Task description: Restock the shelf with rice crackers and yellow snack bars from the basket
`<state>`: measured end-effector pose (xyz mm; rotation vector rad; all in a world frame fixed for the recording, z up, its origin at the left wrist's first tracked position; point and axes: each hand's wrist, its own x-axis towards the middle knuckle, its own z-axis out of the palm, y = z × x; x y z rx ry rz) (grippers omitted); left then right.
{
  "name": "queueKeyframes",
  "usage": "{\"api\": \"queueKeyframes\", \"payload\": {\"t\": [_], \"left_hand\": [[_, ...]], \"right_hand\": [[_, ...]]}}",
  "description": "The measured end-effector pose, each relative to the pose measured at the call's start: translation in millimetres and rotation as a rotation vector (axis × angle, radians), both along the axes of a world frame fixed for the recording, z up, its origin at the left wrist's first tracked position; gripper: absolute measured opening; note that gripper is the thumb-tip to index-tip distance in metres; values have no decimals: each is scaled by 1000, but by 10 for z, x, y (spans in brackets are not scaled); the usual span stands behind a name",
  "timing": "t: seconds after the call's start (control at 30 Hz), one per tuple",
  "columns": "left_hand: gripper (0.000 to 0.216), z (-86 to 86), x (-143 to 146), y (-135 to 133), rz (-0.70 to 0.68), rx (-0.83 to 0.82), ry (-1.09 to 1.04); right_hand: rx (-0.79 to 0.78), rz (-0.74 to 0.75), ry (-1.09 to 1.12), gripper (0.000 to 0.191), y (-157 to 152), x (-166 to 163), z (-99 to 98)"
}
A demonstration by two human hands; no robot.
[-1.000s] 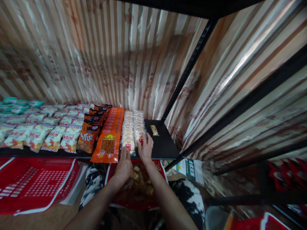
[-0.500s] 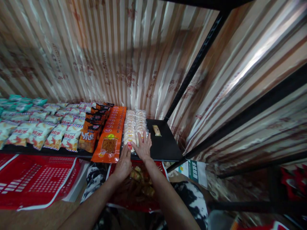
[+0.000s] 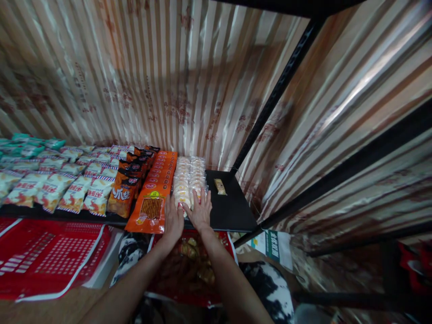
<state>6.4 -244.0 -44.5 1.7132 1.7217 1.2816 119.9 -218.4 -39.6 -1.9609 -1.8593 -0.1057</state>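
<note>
Two rows of clear-wrapped, pale round snacks, perhaps rice crackers (image 3: 182,180), lie side by side on a black shelf (image 3: 232,216). My left hand (image 3: 173,220) rests at the front left corner of the rows, fingers stretched forward, beside a long orange snack packet (image 3: 153,189). My right hand (image 3: 200,212) lies over the front of the right row with its fingers spread and its thumb reaching left toward the left hand. Both palms face down and neither hand grips anything. The hands hide the near ends of the rows.
Left along the shelf stand several white snack bags (image 3: 97,193), orange-and-black bags (image 3: 123,193) and green bags (image 3: 29,146). One small wrapped bar (image 3: 220,186) lies at right. Below are a red basket (image 3: 50,256) and a red container (image 3: 162,279) of wrapped items. A black post (image 3: 280,85) rises behind.
My left hand has straightened and shifted slightly left, to the side of the rows. The right hand stays on the right row. The view has tilted a little.
</note>
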Motion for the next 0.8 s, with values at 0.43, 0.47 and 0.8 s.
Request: {"api": "queueKeyframes", "payload": {"t": [0.43,0.47,0.8], "left_hand": [[56,118,19,827,-60,-65,-112],[56,98,20,870,-62,-77,-116],[56,36,48,941,-78,-95,-79]], "right_hand": [[27,14,-27,65,-18,-5,4],[33,16,-21,64,-16,-3,0],[40,34,13,65,-8,9,-1]]}}
